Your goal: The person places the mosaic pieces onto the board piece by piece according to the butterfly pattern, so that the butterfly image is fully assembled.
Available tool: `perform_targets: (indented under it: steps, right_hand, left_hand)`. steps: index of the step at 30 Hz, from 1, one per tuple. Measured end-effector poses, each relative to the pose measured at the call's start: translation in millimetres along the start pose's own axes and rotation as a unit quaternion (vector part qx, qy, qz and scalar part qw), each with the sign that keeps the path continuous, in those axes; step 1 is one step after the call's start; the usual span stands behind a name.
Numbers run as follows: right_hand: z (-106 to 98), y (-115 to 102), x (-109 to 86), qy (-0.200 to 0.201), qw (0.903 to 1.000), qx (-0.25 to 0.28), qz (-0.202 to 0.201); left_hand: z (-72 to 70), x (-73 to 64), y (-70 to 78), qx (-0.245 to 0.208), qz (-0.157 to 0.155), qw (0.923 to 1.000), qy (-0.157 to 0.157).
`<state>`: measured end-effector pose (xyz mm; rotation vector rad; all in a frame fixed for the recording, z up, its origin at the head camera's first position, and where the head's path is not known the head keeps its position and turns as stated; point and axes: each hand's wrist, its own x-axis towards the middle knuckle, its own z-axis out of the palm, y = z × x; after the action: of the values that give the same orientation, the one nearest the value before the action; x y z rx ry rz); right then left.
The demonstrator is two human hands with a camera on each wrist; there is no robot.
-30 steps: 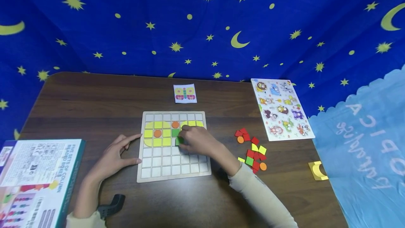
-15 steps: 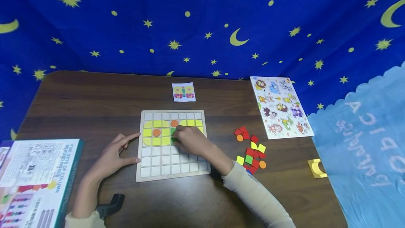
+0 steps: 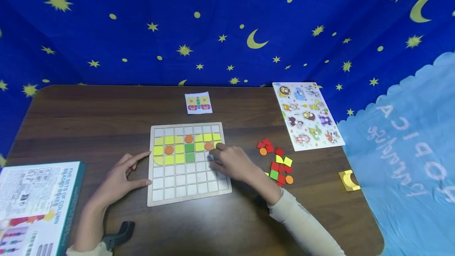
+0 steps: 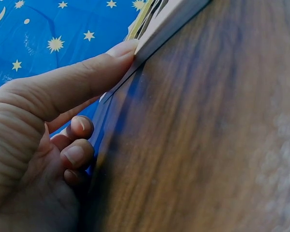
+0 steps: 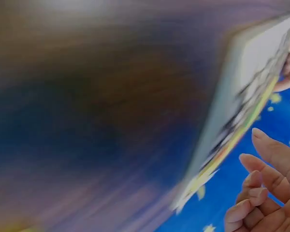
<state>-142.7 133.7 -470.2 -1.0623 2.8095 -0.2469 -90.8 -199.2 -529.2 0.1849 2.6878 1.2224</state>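
A wooden grid board lies in the middle of the table. Yellow tiles fill cells on both sides, with orange discs among them. Two green squares sit one below the other in the centre column. My left hand touches the board's left edge with thumb and forefinger extended; its other fingers curl loosely. Over the board's right side hovers my right hand, covering some cells. In the right wrist view that hand has relaxed fingers, a gap between thumb and forefinger, and nothing between them.
Loose red, yellow, green and orange pieces lie right of the board. Behind it is a butterfly pattern card. An animal puzzle stands at back right, a yellow piece at far right, and a box at left.
My right hand has released the lower green square in its cell and moved right, uncovering both green squares. The left hand stays at the board's edge. The head view has shifted slightly.
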Motion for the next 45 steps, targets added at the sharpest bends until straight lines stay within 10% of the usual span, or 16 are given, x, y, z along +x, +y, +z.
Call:
perform_targets:
  steps: [9,22,45]
  right_hand:
    - [1,45,-69.3,0.082,0.9943,-0.054,0.040]
    - [7,66,-127.3,0.062,0.9908,-0.046,0.111]
    - [5,65,-106.7,0.067,0.9938,-0.073,0.050]
  left_hand:
    - [-0.4,0.9,1.0,0.002,-0.008,1.0000,-0.002]
    - [-1.3,-0.3,2.6,-0.003,-0.010,0.9999,-0.002]
    - [-1.3,-0.5,1.4,-0.008,-0.010,0.9999,-0.004]
